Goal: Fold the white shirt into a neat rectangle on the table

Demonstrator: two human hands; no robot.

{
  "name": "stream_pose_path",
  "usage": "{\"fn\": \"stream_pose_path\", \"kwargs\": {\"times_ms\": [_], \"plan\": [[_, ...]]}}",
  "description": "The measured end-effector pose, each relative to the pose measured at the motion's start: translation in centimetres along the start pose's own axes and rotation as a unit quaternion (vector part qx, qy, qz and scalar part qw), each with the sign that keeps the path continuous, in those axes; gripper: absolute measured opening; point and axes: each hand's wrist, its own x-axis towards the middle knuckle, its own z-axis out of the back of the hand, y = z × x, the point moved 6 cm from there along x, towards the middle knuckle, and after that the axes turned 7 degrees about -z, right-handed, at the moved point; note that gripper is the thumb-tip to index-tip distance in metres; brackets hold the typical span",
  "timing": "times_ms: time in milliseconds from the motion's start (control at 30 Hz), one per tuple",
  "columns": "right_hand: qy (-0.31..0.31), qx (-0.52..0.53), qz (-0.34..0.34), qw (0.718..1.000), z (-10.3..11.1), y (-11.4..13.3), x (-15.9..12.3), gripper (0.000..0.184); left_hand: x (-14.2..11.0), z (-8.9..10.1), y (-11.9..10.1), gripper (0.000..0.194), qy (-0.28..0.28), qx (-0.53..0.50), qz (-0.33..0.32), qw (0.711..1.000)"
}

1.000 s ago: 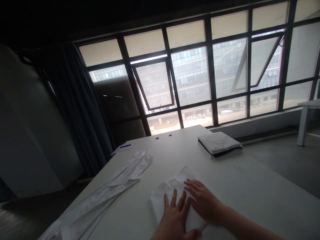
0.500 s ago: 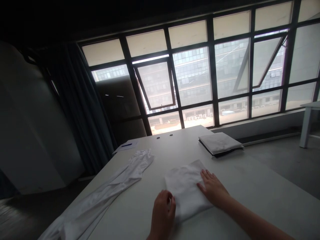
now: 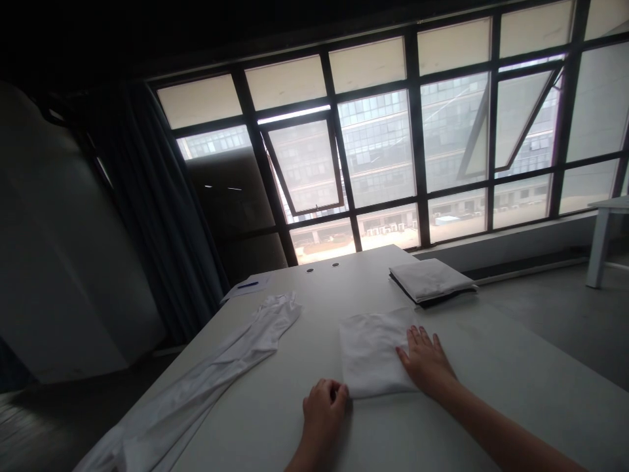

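Observation:
A folded white cloth [image 3: 371, 351] lies flat on the white table [image 3: 515, 380] in front of me. My right hand [image 3: 426, 360] rests on its right edge with the fingers stretched out flat. Curled into a loose pinch, my left hand [image 3: 323, 406] grips the cloth's near left corner. A long white garment [image 3: 206, 380] lies spread out along the left side of the table, apart from both hands.
A stack of folded white and dark cloth [image 3: 430, 280] sits at the far right of the table. A sheet of paper with a blue pen [image 3: 246, 286] lies at the far left corner. Big windows stand behind; another white table [image 3: 607, 229] is at the right.
The folded cloth has slid and turned to the right, squaring up. My right hand moved right with it; my left hand went from flat on the cloth to pinching its corner.

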Motion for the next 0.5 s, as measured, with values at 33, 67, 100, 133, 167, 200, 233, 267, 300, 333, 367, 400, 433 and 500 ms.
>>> {"fn": "stream_pose_path", "kwargs": {"times_ms": [33, 67, 100, 133, 167, 200, 233, 267, 300, 333, 367, 400, 433, 500], "plan": [[0.001, 0.0, 0.0, 1.0, 0.0, 0.0, 0.0, 0.072, 0.1, -0.1, 0.0, 0.034, 0.006, 0.002, 0.014, 1.0], [0.001, -0.001, -0.001, 1.0, 0.0, 0.0, 0.0, 0.072, 0.2, -0.2, 0.0, 0.034, 0.011, 0.004, 0.024, 1.0], [0.001, -0.003, -0.001, 1.0, 0.0, 0.0, 0.0, 0.071, 0.3, -0.3, 0.0, 0.035, 0.016, 0.007, 0.029, 0.999], [0.001, -0.003, -0.001, 1.0, 0.0, 0.0, -0.1, 0.071, 0.4, -0.4, -0.1, 0.035, 0.02, 0.013, 0.032, 0.999], [0.002, -0.002, 0.0, 1.0, 0.0, -0.1, -0.1, 0.071, 0.4, -0.5, -0.2, 0.035, 0.023, 0.02, 0.032, 0.999], [0.003, 0.001, 0.001, 1.0, -0.1, -0.1, -0.1, 0.071, 0.4, -0.5, -0.3, 0.036, 0.024, 0.027, 0.03, 0.999], [0.005, 0.004, 0.002, 1.0, -0.2, -0.1, 0.0, 0.071, 0.4, -0.5, -0.5, 0.037, 0.025, 0.036, 0.027, 0.999], [0.006, 0.006, 0.003, 1.0, -0.3, -0.1, 0.0, 0.072, 0.3, -0.5, -0.7, 0.037, 0.024, 0.044, 0.024, 0.998], [0.007, 0.008, 0.004, 1.0, -0.4, -0.1, 0.1, 0.072, 0.3, -0.4, -0.8, 0.038, 0.022, 0.051, 0.021, 0.998], [0.007, 0.009, 0.004, 1.0, -0.4, -0.1, 0.1, 0.072, 0.2, -0.3, -1.0, 0.038, 0.02, 0.059, 0.017, 0.998], [0.007, 0.008, 0.003, 1.0, -0.5, -0.2, 0.2, 0.073, 0.1, -0.3, -1.2, 0.039, 0.018, 0.065, 0.013, 0.998], [0.005, 0.007, 0.003, 1.0, -0.6, -0.2, 0.3, 0.073, 0.0, -0.2, -1.4, 0.039, 0.017, 0.071, 0.008, 0.997], [0.004, 0.006, 0.003, 1.0, -0.6, -0.2, 0.3, 0.073, -0.1, -0.3, -1.5, 0.04, 0.016, 0.076, 0.004, 0.997], [0.003, 0.004, 0.004, 1.0, -0.6, -0.2, 0.3, 0.072, -0.3, -0.4, -1.8, 0.041, 0.014, 0.096, -0.012, 0.995]]}}
